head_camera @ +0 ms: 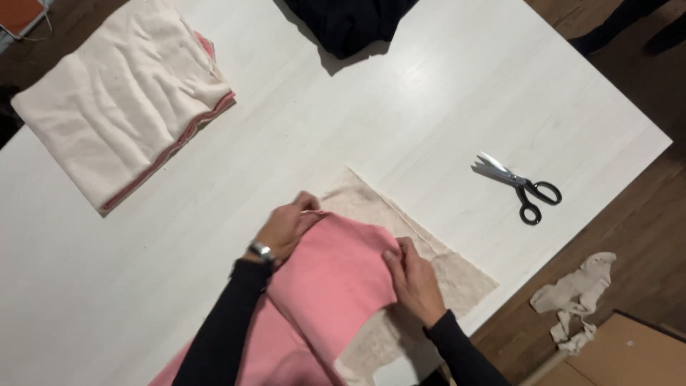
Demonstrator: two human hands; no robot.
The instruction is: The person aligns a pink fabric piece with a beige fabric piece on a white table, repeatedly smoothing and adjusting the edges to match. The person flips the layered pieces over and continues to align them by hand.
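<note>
A pink piece of fabric [332,282] lies over a beige fabric piece [436,250] near the front edge of the white table [400,107]. My left hand [286,227] pinches the pink fabric's far left corner, a watch on its wrist. My right hand [413,279] presses and grips the pink fabric's right edge on top of the beige piece. Both arms wear black sleeves.
Black-handled scissors [520,186] lie open to the right on the table. A folded stack of cream and pink fabric [121,93] sits at the far left, a dark garment [350,25] at the far edge. Beige scraps [579,297] and cardboard [629,354] lie on the wooden floor.
</note>
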